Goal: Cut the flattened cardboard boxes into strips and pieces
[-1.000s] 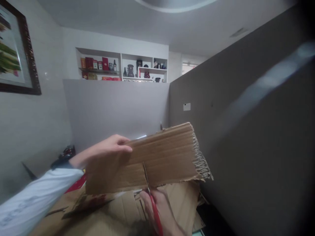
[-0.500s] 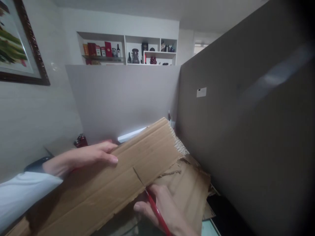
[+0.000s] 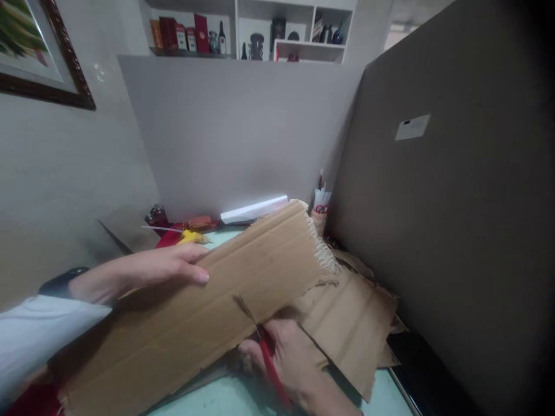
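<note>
A long strip of brown corrugated cardboard [image 3: 186,329] with torn edges slants across the view. My left hand [image 3: 180,267] grips its upper edge, thumb on top and fingers hidden behind. In my right hand [image 3: 295,361] is a pair of scissors with red handles [image 3: 269,367]. One slim blade lies over the cardboard's face, reaching in from the lower edge; the other blade is mostly hidden. Beneath, to the right, lie more torn cardboard pieces [image 3: 347,318].
On the pale green tabletop [image 3: 217,393] stand a pen holder [image 3: 318,219] and a yellow object [image 3: 193,237] by some red items. A white sheet [image 3: 254,209] lies at the back. Grey partitions [image 3: 243,127] rise behind and right. A black flat object [image 3: 427,375] sits lower right.
The view has tilted down and swung left, bringing more of the tabletop and the pen holder into sight. Both hands keep their grips, and the scissors stay at nearly the same spot on the cardboard.
</note>
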